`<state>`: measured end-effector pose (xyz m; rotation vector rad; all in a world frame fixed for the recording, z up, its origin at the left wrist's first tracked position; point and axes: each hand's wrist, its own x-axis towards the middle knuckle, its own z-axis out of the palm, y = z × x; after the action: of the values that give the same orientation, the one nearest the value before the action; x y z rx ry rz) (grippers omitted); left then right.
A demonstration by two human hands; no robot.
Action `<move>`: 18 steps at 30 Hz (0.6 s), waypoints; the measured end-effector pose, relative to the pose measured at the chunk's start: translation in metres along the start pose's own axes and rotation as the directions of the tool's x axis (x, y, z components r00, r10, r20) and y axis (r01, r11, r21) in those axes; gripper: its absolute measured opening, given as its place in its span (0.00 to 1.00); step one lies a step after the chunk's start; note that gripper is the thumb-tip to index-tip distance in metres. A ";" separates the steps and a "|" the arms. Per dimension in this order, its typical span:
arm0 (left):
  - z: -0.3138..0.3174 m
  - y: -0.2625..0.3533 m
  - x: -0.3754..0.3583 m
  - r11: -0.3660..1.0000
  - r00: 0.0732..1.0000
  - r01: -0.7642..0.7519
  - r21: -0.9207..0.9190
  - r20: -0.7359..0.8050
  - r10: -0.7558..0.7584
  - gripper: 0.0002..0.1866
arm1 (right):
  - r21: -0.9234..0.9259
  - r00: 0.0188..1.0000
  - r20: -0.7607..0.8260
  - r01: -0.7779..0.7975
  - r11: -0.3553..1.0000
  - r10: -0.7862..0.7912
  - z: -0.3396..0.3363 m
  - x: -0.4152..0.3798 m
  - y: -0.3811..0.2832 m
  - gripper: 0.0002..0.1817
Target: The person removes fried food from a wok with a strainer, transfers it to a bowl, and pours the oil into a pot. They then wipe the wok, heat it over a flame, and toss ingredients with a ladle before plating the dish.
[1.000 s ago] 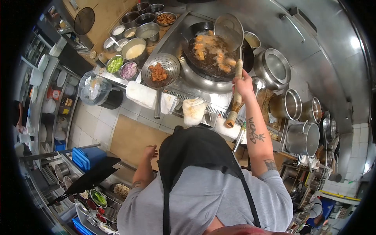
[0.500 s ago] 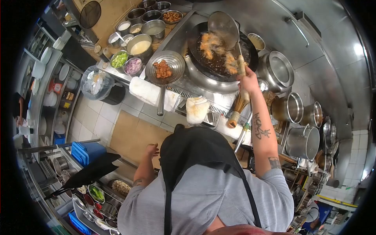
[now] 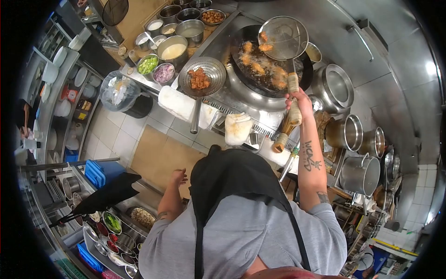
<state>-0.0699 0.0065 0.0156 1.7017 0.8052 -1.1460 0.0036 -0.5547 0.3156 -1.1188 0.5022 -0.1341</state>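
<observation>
My right hand is wrapped round the pale wrapped handle of a round wire strainer. The strainer's mesh is over the far part of a dark wok, where orange-brown fried pieces lie in bubbling oil. Hanging low by my left side, my left hand holds nothing that I can see, its fingers loosely curled and apart. A perforated ladle with browned pieces on it rests left of the wok, its handle pointing towards me.
Metal bowls with chopped greens, red onion and a pale liquid stand at the left. Folded white cloths lie along the stove edge. Steel pots are at the right. A lined bin stands left.
The strainer has shifted right over the wok and its mesh now shows face-on. My right hand has moved slightly right and down. The camera view has shifted a little.
</observation>
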 end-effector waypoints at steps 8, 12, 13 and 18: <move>0.002 0.003 -0.001 1.000 1.000 -0.023 -0.010 -0.019 0.022 0.26 | 0.189 0.998 0.033 0.040 0.981 -0.047 -0.016 -0.007 0.019 0.20; 0.000 0.011 -0.004 0.998 0.999 -0.050 -0.024 -0.001 0.050 0.26 | 0.425 0.996 0.092 -0.041 0.904 0.002 -0.011 0.006 0.028 0.16; 0.002 0.013 -0.006 0.998 0.998 -0.055 -0.035 -0.008 0.055 0.26 | 0.564 0.982 0.175 -0.158 0.810 0.070 -0.016 0.012 0.027 0.15; 0.005 0.010 -0.008 0.998 0.998 -0.043 -0.045 -0.036 0.042 0.26 | 0.178 0.994 -0.107 0.031 0.984 -0.012 -0.002 -0.001 0.023 0.21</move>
<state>-0.0655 -0.0021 0.0255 1.6976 0.8073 -1.0639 -0.0014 -0.5456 0.2948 -0.9441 0.5618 -0.2538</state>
